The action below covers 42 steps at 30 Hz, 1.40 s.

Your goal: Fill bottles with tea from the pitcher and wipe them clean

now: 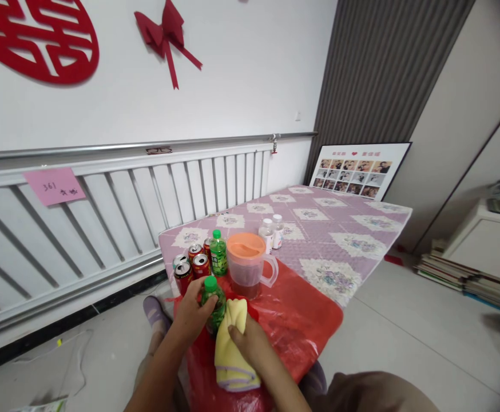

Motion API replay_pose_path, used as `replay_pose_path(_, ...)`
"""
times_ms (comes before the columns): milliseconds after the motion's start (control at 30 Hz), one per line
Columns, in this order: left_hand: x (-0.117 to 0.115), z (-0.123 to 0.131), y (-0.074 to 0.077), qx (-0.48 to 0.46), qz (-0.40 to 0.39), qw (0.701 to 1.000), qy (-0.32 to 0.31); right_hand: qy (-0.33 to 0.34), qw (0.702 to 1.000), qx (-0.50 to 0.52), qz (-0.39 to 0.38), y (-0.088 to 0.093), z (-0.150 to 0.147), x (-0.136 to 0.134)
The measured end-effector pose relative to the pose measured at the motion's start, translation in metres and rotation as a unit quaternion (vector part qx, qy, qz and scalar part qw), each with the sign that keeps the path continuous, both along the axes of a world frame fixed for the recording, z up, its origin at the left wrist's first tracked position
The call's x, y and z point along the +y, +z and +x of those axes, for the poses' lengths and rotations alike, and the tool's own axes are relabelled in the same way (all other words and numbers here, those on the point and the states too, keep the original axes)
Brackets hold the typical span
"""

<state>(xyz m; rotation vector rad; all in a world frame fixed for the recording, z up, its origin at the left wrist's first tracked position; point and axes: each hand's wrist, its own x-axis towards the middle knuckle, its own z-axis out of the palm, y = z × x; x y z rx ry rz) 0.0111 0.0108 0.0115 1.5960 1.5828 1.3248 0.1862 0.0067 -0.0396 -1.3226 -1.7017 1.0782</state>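
Note:
My left hand (193, 313) is closed around the upper part of a green plastic bottle (216, 309) with a green cap. Gripped in my right hand (250, 340) is a folded yellow cloth (231, 355) with a purple edge, close beside the bottle. Just behind stands a clear plastic pitcher (245, 274) with an orange lid, its handle to the right. A second green bottle (218, 254) is upright to the pitcher's left. Several opened drink cans (200, 265), mostly red, cluster left of it.
Red plastic sheeting (301, 312) covers the near end of the table, over a purple flowered tablecloth (331, 229). Two small white bottles (277, 232) stand behind the pitcher. A white radiator (147, 200) runs along the wall. A photo board (357, 171) leans at the far end.

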Motion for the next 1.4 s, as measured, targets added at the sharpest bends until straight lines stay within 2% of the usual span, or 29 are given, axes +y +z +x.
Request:
replay_pose_path(100,0.000,0.004,0.008,0.068,0.010,0.997,0.017,0.005,1.000,-0.007,-0.003,-0.004,0.004,-0.001)
replay_pose_path(167,0.000,0.005,0.011,0.101,0.004,0.995,0.014,0.002,1.000,-0.004,-0.005,0.000,0.005,-0.002)
replay_pose_path(367,0.000,0.006,0.012,0.125,-0.007,0.992,0.033,-0.037,0.995,0.089,0.022,0.036,-0.001,0.000)
replay_pose_path(433,0.000,0.006,0.011,0.132,-0.010,0.990,0.038,-0.043,0.994,0.096,0.032,0.041,-0.004,0.001)
replay_pose_path(500,-0.001,0.007,0.011,0.137,-0.014,0.990,0.043,-0.034,0.996,0.071,0.031,0.037,-0.005,0.002)
replay_pose_path(733,0.000,0.007,0.009,0.130,-0.013,0.990,0.053,0.007,1.000,-0.031,-0.001,-0.003,0.003,-0.001)
replay_pose_path(833,0.003,0.003,0.010,0.124,-0.004,0.992,0.032,0.006,0.999,-0.044,-0.009,-0.006,0.005,-0.002)
replay_pose_path(900,0.004,-0.001,0.010,0.101,0.000,0.995,-0.005,0.004,0.999,-0.039,-0.008,-0.004,0.005,-0.002)
replay_pose_path(1000,0.004,-0.006,0.008,0.004,-0.037,0.995,-0.095,0.000,1.000,-0.024,-0.002,0.002,0.005,-0.001)
replay_pose_path(1067,0.003,-0.008,0.005,-0.049,-0.066,0.988,-0.127,-0.009,1.000,-0.007,0.006,0.010,0.003,-0.001)
replay_pose_path(1167,0.002,-0.008,0.002,-0.048,-0.069,0.991,-0.101,-0.041,0.997,0.045,0.042,0.027,-0.003,-0.002)
replay_pose_path(1267,0.003,-0.003,0.000,-0.005,-0.037,0.999,-0.037,-0.065,0.991,0.079,0.084,0.040,-0.011,-0.003)
replay_pose_path(1333,0.003,0.002,-0.002,0.025,-0.015,1.000,0.007,-0.066,0.991,0.081,0.087,0.039,-0.014,-0.002)
replay_pose_path(1400,0.003,0.006,-0.004,0.044,-0.005,0.998,0.035,-0.058,0.993,0.071,0.068,0.030,-0.015,0.000)
